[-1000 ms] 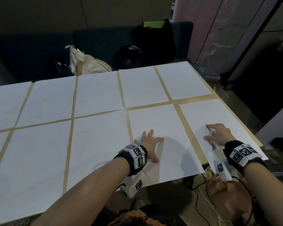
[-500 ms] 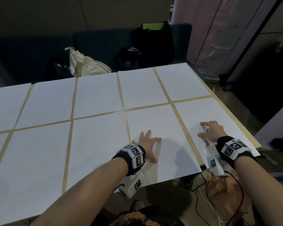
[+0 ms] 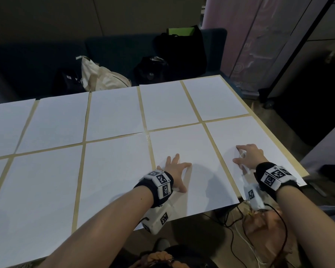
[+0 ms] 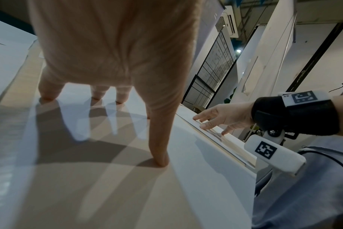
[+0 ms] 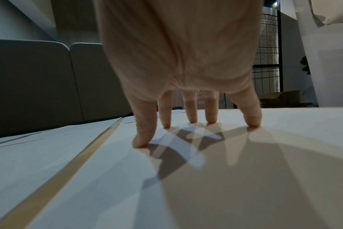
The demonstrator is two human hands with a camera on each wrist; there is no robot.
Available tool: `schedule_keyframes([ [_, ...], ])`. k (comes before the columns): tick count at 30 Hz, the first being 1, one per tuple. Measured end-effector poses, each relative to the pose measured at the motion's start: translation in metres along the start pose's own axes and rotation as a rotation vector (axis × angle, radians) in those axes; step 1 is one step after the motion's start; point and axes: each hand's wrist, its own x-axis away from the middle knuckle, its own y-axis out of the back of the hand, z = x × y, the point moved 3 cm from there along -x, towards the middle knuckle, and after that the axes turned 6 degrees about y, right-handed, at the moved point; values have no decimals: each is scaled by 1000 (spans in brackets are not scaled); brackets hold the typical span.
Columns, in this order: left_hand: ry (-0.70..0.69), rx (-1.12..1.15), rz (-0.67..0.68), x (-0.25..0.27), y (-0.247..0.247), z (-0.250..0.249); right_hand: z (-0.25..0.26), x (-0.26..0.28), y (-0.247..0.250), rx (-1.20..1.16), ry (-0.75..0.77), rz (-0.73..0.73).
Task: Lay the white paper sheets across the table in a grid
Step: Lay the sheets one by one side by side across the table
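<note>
White paper sheets lie in two rows over the wooden table (image 3: 213,141), with narrow strips of wood showing between them. My left hand (image 3: 175,171) rests with spread, straight fingers on the near-row sheet (image 3: 190,144); in the left wrist view its fingertips (image 4: 160,161) press the paper. My right hand (image 3: 248,156) sets arched fingertips (image 5: 142,143) on the rightmost near sheet (image 3: 259,136), close to its left edge. This sheet's near right corner hangs past the table edge. Neither hand (image 4: 221,117) holds anything.
Behind the table stands a dark sofa (image 3: 114,49) with a cream tote bag (image 3: 101,78) and black bags (image 3: 180,53). The table's right edge (image 3: 275,136) drops to the floor. Cables (image 3: 238,227) hang below the near edge.
My right hand has slid a little to the left with the rightmost sheet under its fingertips. The left hand stays pressed on its sheet.
</note>
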Motion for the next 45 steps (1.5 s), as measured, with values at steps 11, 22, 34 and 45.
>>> schedule_keyframes([
  [11, -4, -12, -12, -2, 0, -1, -2, -3, 0, -9, -1, -2],
  [22, -3, -22, -11, -1, -1, 0, 1, -3, 0, -22, -8, -11],
  [34, -1, 14, 0, 1, -1, -1, 4, 3, 3, -46, -10, -5],
  [45, -9, 53, -13, -2, 2, 1, 10, 7, 5, -40, -19, -6],
])
